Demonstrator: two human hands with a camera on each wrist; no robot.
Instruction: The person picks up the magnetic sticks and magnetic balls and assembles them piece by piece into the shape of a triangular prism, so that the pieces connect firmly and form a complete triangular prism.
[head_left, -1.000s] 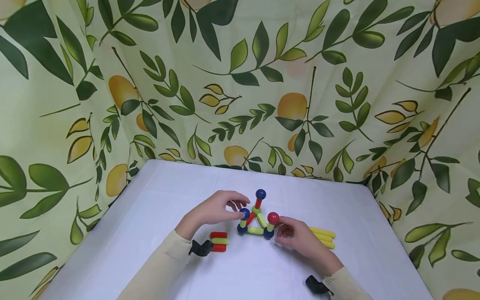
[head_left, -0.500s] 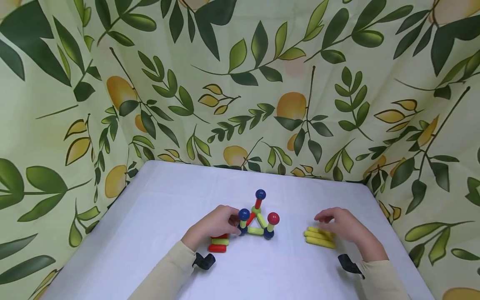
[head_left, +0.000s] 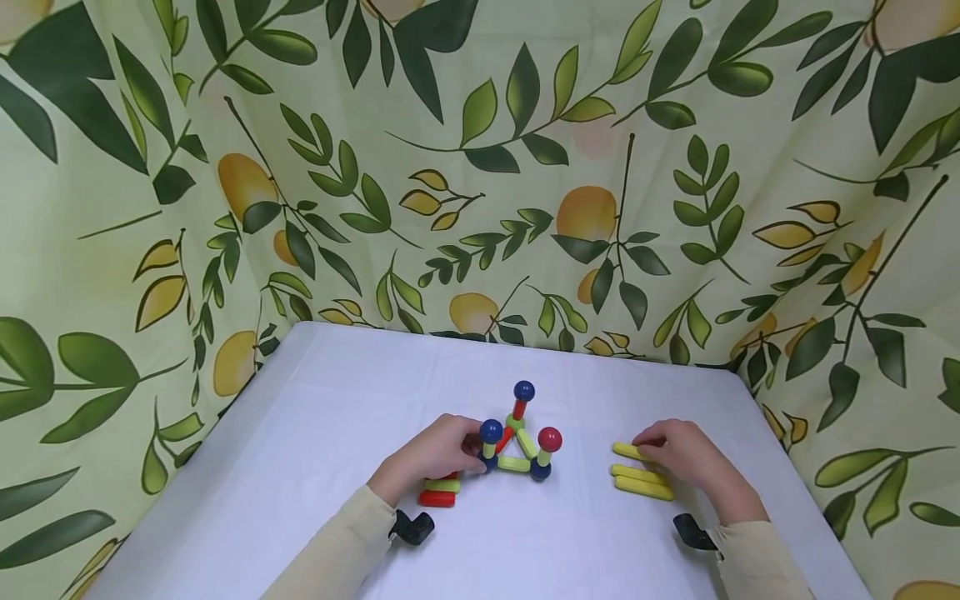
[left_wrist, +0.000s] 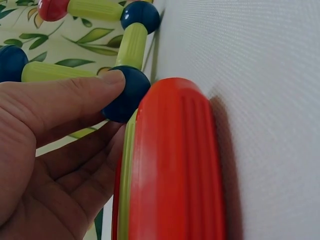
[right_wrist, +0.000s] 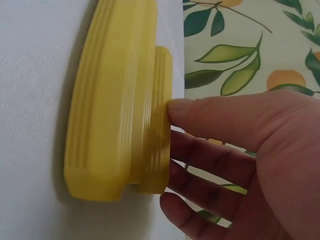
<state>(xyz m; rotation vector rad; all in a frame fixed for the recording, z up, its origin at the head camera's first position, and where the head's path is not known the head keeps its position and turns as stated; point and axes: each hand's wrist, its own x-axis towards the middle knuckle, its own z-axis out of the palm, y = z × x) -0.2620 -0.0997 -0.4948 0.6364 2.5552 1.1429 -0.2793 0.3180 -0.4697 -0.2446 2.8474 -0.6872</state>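
Two bare hands in beige sleeves are working above a white table (head_left: 360, 400). At the centre of the head view, a triangular frame of glossy balls and ribbed rods (head_left: 527, 443) is standing upright. Six balls are making it up: four dark blue, one red (head_left: 550, 439) and one green (head_left: 514, 422). Six rods are joining them: four yellow-green and two red. Three rods are forming the flat base; the other three are rising from its corners, two carrying blue balls and one carrying the red ball.

The left hand (head_left: 435, 454), left of centre, is pinching the dark blue ball at the front left corner of the base (left_wrist: 127, 95) between its thumb and fingers. Three loose rods are lying in a row just beneath that hand: two red (head_left: 438, 499) and one yellow-green (head_left: 442, 485), the farther red one being partly hidden.

Toward the lower right, three loose yellow ribbed rods are lying on the table. The right hand (head_left: 686, 454) is holding the end of the uppermost yellow rod (head_left: 627, 451) with its thumb and bent fingers; the two other yellow rods (head_left: 643, 487) are lying side by side just below it.

Two black wrist-worn devices (head_left: 412, 528) are showing, one at each cuff. Across the upper frame, a pale curtain printed with green leaves and orange fruit (head_left: 450, 275) is hanging behind the table.
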